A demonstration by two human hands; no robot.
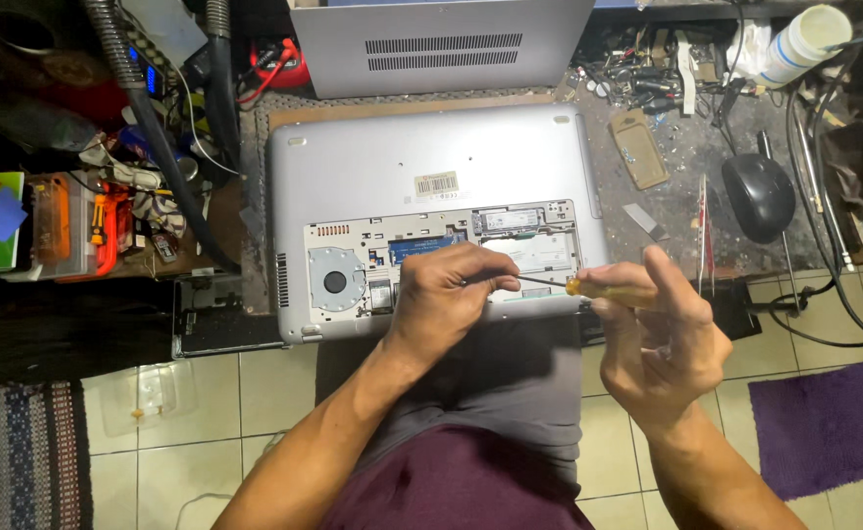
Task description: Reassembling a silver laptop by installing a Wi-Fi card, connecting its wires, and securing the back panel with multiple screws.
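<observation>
- Screwdriver (588, 288), amber-handled, lies level between your two hands, above your lap.
- Your right hand (662, 339) is curled loosely round its handle, fingers half bent.
- Your left hand (446, 294) is closed, fingertips pinching the thin shaft near its tip.
- Beneath that hand, the silver laptop (431, 157) lies upside down, panel off, round fan (336, 282) just left of your knuckles.
- Beyond your right hand sits a black mouse (758, 196).
</observation>
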